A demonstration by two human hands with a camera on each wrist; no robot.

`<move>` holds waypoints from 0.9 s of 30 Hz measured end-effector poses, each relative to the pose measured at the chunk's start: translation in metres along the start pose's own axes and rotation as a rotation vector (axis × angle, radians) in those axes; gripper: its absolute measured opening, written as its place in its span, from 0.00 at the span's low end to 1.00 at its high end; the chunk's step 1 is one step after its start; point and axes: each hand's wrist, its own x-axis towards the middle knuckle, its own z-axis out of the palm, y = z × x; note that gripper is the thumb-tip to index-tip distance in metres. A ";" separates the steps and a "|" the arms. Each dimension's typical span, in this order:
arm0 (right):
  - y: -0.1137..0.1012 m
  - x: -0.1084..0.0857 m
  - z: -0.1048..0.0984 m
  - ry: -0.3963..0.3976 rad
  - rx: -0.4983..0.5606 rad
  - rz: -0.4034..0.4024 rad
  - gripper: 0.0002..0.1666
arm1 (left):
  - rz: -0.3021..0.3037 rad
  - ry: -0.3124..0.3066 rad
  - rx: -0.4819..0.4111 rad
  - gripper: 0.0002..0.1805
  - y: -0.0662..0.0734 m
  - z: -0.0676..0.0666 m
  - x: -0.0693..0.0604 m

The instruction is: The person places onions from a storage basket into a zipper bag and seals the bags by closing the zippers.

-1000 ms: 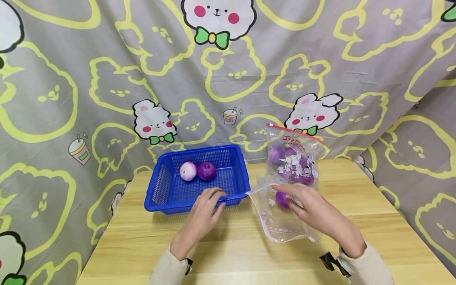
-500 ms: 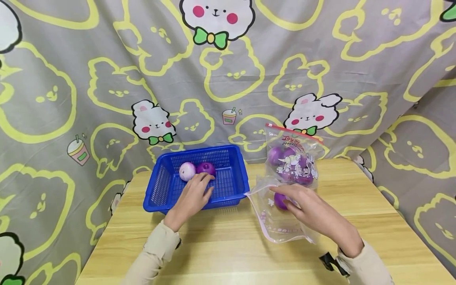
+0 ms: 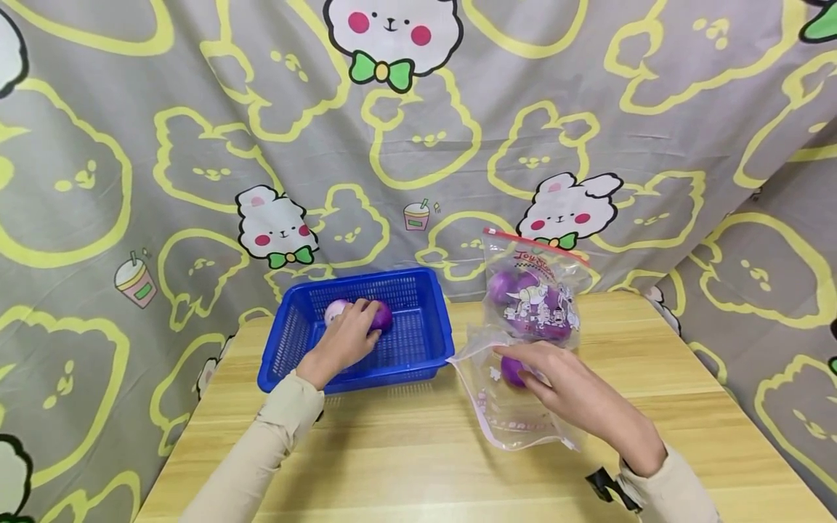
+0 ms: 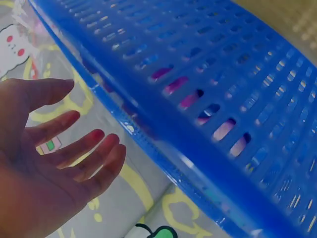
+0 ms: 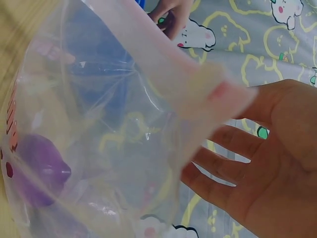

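Observation:
In the head view my left hand (image 3: 345,335) reaches into the blue plastic basket (image 3: 418,361), its fingers over a purple onion (image 3: 383,317). A paler onion (image 3: 336,310) lies beside it, partly covered by the hand. The left wrist view has the left hand (image 4: 64,148) with parted, slightly bent fingers and nothing between them, near the basket's rim. My right hand (image 3: 575,388) holds the edge of a clear zip bag (image 3: 516,421), whose mouth faces the front left. One purple onion (image 5: 42,171) rests inside that bag.
Behind the held bag stands another clear zip bag (image 3: 532,254) with a red zip and several purple onions inside. Everything is on a wooden table (image 3: 392,465). A patterned grey curtain (image 3: 451,80) hangs behind the table.
My left hand has moved from the basket's front rim back and left, down onto the purple onion. The right hand stays at the bag with little movement.

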 end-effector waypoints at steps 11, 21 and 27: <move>0.002 -0.001 0.001 -0.010 -0.013 0.003 0.29 | -0.034 -0.129 -0.007 0.24 -0.012 0.002 0.027; 0.003 -0.001 0.004 -0.005 0.001 -0.007 0.28 | -0.044 -0.205 -0.009 0.23 -0.024 0.012 0.041; 0.003 -0.001 0.004 -0.008 0.017 0.002 0.29 | -0.045 -0.241 0.012 0.21 -0.027 0.015 0.049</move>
